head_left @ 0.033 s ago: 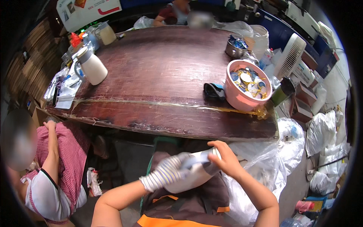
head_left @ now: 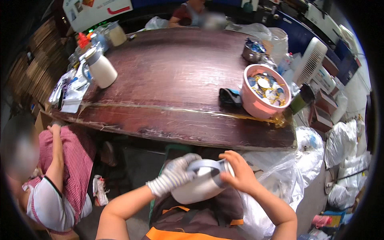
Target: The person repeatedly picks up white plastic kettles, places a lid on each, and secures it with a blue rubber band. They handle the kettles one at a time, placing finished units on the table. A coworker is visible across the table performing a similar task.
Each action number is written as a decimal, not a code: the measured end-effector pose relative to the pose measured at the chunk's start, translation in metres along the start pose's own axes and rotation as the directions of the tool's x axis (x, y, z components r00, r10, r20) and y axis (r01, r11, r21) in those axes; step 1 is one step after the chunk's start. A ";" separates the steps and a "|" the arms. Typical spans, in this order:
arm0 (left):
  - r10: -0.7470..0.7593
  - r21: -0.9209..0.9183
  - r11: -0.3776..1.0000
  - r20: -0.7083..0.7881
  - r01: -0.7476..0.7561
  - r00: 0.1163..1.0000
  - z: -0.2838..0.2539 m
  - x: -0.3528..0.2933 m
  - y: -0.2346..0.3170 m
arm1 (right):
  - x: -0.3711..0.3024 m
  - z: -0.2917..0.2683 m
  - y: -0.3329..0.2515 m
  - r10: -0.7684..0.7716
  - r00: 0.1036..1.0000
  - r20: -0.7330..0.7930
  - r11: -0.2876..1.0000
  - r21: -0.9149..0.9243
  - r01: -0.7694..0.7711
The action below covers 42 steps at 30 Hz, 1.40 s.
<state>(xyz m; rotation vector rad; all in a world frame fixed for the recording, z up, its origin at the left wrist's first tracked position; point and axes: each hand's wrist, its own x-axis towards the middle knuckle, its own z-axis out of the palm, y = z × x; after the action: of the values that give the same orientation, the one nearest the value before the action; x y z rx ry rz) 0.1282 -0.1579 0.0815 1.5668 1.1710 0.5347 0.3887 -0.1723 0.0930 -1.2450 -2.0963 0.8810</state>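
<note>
A white insulated jug [head_left: 196, 191] with a grey collar and a grey handle [head_left: 206, 164] lies tilted over my lap, its top end toward the right. My left hand [head_left: 173, 176], in a striped knitted glove, is closed around the lower end of the handle. My bare right hand [head_left: 241, 173] wraps around the jug's top end, its fingers over the rim and lid area. What lies under the right palm is hidden. Below the jug is my dark brown apron [head_left: 208, 216] with orange trim.
The wooden table [head_left: 160, 84] stands ahead, bearing a similar white jug [head_left: 102, 71], a pink bucket [head_left: 258, 107] of round tags with gold cord, and a metal pot [head_left: 253, 54]. A person [head_left: 60, 176] sits at left, another at the far side. Plastic bags [head_left: 276, 180] lie right.
The jug has turned slightly, with its handle now raised more clearly on top. My left hand has shifted a little upward, and my right fingers have spread farther over the top end.
</note>
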 end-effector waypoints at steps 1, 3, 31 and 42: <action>-0.019 0.052 0.998 -0.129 0.026 0.991 -0.006 0.008 -0.015 | -0.006 -0.003 -0.022 -0.146 0.989 0.032 0.986 -0.079 0.148; 0.008 -0.243 0.969 -0.109 -0.034 0.994 -0.008 0.019 -0.032 | -0.009 -0.015 -0.058 -0.406 0.893 0.193 0.900 -0.083 0.428; -0.301 -0.758 0.570 0.168 0.318 0.939 0.018 -0.032 0.061 | 0.096 -0.119 0.033 0.197 0.863 -0.465 0.956 0.285 -0.065; -0.211 -0.841 0.491 0.136 0.226 0.968 0.031 0.002 0.039 | 0.201 -0.179 0.129 0.258 0.831 -0.493 0.688 -0.510 -0.517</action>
<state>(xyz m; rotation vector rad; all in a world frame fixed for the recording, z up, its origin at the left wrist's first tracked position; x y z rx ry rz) 0.1700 -0.1691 0.1056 0.5300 0.8403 0.7719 0.5030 0.1011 0.1331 -2.0910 -1.8569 0.0121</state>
